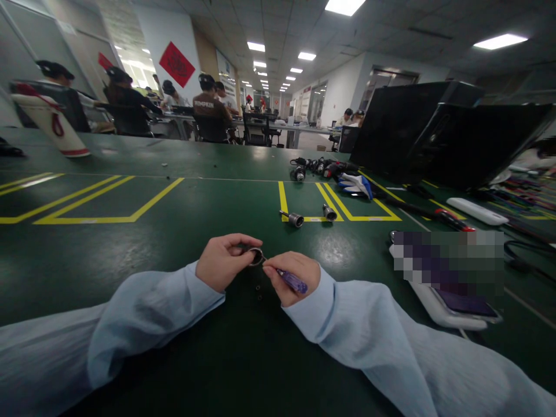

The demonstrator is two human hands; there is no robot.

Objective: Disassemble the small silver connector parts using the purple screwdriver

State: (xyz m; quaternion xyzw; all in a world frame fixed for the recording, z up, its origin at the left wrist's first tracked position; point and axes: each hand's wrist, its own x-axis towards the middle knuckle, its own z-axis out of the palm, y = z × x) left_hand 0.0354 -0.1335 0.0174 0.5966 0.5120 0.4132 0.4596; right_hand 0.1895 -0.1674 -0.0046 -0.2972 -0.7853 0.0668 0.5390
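Note:
My left hand [222, 259] is closed around a small round metal part with a hollow end [256, 256], its opening turned toward my right hand. In my right hand [295, 273] is a screwdriver with a clear purple handle [294, 282], held in a pinch. The thin shaft points left and its tip meets the rim of the metal part; whether it touches a screw I cannot tell. Two tiny dark pieces [258, 288] lie on the green table below the hands. Beyond them stand two cylindrical metal parts, one with a thin stem [296, 219] and one shorter [329, 212].
Yellow tape [147, 202] marks boxes on the green tabletop. Farther back lie a heap of metal parts [299, 172] and a blue-and-white glove [356, 185]. At right are a phone [467, 303] on a white case, a red-and-black tool [452, 220] and black monitors [417, 127]. A cup [54, 124] stands far left.

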